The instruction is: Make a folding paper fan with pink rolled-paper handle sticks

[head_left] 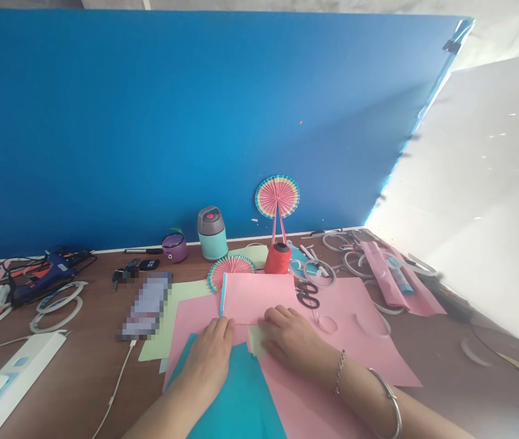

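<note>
A pink paper rectangle [259, 296] with a blue strip along its left edge lies in front of me. My left hand [209, 350] pinches its near left corner, fingers pressed together. At the near right corner, the curled fingers of my right hand [293, 338] bear on the same paper; my thumb is partly hidden. Under my left forearm is a blue sheet [241, 402]. Larger pink sheets [337, 360] and a pale green sheet [181, 296] spread beneath. Black-handled scissors [307, 296] sit right of the rectangle.
Behind the paper are a folded paper fan [232, 268], red thread spool [278, 258], upright round fan [277, 197] and mint container [212, 235]. A phone [145, 308], glue gun [52, 274] and power strip [17, 390] are on the left. Paper curls [318, 274] lie right.
</note>
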Demonstrator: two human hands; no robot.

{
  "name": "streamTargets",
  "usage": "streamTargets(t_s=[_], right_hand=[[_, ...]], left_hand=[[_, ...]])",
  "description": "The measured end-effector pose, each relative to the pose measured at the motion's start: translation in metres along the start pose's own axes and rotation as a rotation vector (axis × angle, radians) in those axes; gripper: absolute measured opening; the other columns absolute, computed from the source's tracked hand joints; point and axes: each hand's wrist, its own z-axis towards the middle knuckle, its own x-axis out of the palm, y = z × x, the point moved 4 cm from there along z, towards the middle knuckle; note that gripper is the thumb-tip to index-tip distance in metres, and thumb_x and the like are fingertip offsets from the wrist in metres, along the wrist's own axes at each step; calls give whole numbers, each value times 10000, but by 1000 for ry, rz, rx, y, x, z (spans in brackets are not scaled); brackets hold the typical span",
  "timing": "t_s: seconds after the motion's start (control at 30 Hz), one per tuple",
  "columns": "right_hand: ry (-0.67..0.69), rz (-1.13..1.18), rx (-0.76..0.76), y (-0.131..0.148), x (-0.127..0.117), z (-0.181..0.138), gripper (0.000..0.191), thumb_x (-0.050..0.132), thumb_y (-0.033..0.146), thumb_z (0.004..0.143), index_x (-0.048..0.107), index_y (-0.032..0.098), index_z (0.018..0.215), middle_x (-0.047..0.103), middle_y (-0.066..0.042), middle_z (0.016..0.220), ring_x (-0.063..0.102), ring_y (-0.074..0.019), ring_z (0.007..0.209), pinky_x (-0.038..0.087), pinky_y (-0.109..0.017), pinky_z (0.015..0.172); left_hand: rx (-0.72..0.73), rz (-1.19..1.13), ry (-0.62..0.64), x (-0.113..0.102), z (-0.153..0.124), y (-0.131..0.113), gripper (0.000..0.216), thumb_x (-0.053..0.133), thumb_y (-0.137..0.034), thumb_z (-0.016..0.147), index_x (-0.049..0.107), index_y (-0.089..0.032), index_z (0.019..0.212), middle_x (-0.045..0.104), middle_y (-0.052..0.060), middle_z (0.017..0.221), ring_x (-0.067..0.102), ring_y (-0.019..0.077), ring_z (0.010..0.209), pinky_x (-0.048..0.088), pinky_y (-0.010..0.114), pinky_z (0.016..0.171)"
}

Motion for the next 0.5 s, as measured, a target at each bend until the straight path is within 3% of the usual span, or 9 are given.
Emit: streamTargets(t_s=[0.2,0.4,0.5], right_hand=[[-9,-97,-28,-4,11,4,185,437,97,883,606,168,913,579,-66,896,475,-186,771,305,-319,617],[-4,-162,-28,-7,13,8,190,457,55,862,605,149,788,581,-71,828,463,-180,718,273,-312,580],[-34,-190,-35,-7,14,9,175,478,55,854,601,148,770,584,-67,810,463,-184,704,259,-316,571]], left_hand=[[41,7,-7,-3,0,3,507,321,41,800,538,-159,1211,620,88,1023,565,226,916,470,327,733],[96,-140,-133,-9,9,15,295,361,-121,910,646,-190,933,607,52,865,543,209,861,455,337,730],[95,-217,-180,-8,14,20,257,395,-178,920,649,-199,885,603,42,840,537,207,859,449,340,731]])
